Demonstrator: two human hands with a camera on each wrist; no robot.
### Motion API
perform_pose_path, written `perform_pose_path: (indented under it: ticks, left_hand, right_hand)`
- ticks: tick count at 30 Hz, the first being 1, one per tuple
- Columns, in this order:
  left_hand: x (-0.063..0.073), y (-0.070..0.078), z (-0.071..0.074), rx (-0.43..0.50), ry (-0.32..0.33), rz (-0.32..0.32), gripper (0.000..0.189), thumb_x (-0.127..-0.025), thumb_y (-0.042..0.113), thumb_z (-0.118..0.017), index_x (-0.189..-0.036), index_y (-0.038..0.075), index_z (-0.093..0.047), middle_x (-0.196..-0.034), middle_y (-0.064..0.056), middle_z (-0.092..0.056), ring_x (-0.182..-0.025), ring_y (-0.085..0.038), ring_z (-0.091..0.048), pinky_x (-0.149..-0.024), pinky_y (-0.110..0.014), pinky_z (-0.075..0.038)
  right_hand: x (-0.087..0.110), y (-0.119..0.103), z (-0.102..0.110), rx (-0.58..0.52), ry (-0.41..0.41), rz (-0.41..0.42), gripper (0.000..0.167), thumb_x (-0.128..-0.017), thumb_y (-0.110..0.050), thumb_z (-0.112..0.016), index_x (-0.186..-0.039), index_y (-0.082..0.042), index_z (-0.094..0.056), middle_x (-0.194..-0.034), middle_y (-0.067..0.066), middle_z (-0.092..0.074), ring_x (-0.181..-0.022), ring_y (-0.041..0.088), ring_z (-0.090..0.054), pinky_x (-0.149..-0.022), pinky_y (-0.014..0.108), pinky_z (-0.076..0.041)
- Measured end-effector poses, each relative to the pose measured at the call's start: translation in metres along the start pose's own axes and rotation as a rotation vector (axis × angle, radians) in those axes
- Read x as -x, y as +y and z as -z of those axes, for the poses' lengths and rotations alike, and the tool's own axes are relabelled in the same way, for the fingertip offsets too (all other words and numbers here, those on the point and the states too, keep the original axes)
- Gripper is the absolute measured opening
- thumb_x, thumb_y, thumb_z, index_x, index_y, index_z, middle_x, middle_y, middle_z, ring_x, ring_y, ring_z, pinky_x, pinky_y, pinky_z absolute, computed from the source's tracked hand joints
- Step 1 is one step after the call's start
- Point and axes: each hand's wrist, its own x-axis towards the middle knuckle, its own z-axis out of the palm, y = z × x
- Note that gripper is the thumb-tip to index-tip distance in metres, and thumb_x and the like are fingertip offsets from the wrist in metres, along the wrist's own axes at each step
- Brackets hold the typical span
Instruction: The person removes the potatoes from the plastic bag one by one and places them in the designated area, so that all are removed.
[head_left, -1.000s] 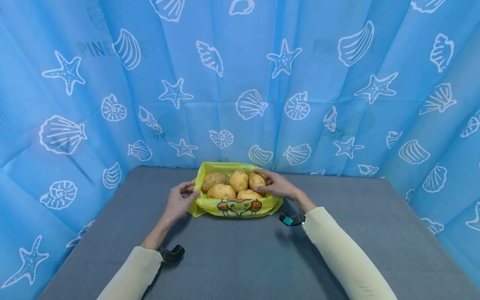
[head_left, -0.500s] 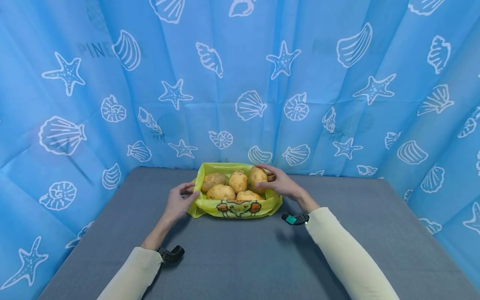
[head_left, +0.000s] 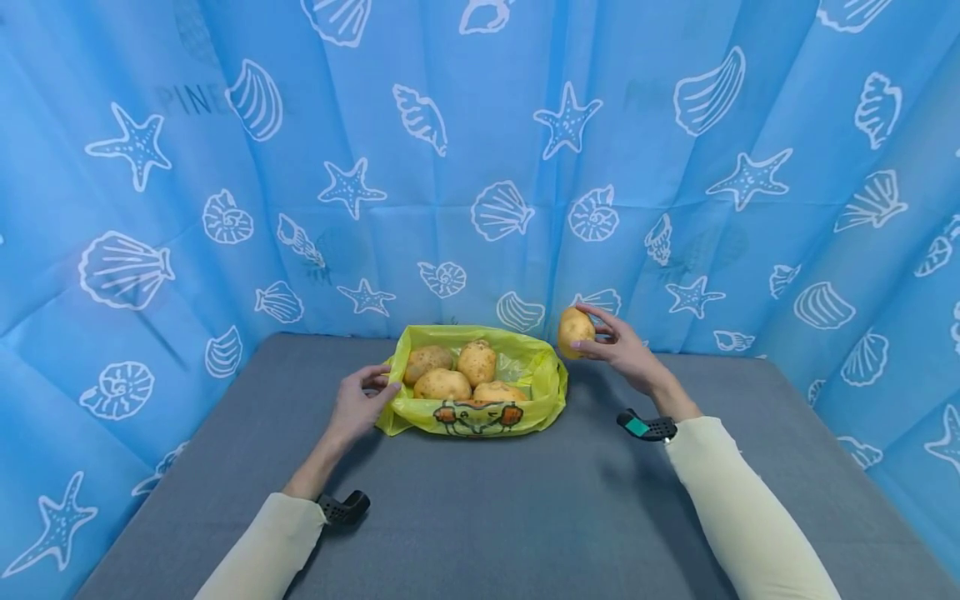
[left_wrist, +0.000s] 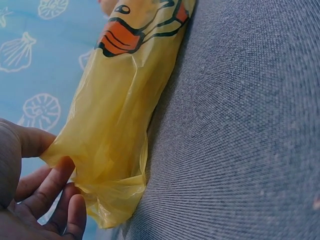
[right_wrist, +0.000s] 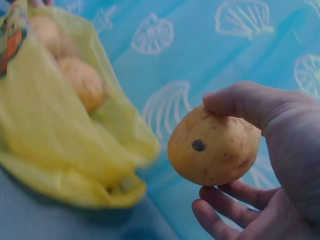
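A yellow plastic bag with a printed cartoon lies with its mouth spread wide at the back of the table. Several potatoes sit inside it, toward the left and middle. At the bag's left end my left hand pinches the rim between thumb and fingers; the left wrist view shows the thin film caught there. My right hand grips one potato in the air, just beyond the bag's right end. In the right wrist view this potato has a dark spot, with the thumb on top and fingers below.
The bag rests on a table with a grey cloth. Close behind the table hangs a blue curtain with white shell and starfish prints. Each wrist carries a black band.
My right hand has taken hold of the rightmost potato, lifted it out of the bag and carried it to the right. My left hand has stayed at the bag's left rim.
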Motion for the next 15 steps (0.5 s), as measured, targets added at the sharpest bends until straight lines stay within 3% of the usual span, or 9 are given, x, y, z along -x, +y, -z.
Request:
perform_pose_path:
  ticks: [6, 15]
  left_hand:
    - [0.000, -0.001, 0.000, -0.005, 0.000, -0.006, 0.040, -0.099, 0.018, -0.067, -0.134, -0.003, -0.060, -0.109, -0.014, -0.064, -0.106, -0.028, -0.060, -0.090, -0.042, -0.049]
    - [0.001, -0.001, 0.000, -0.010, -0.004, -0.003, 0.040, -0.099, 0.017, -0.067, -0.134, -0.002, -0.060, -0.110, -0.015, -0.064, -0.106, -0.028, -0.060, -0.090, -0.042, -0.049]
  right_hand:
    - [0.013, 0.020, 0.015, 0.068, 0.009, -0.055, 0.075, -0.098, -0.023, -0.070, -0.160, -0.015, -0.030, -0.146, 0.029, -0.038, -0.127, 0.045, -0.047, -0.099, 0.061, -0.046]
    - [0.026, 0.037, 0.016, 0.223, -0.029, -0.072, 0.073, -0.097, -0.025, -0.071, -0.158, -0.009, -0.034, -0.147, 0.029, -0.037, -0.130, 0.047, -0.039, -0.092, 0.057, -0.046]
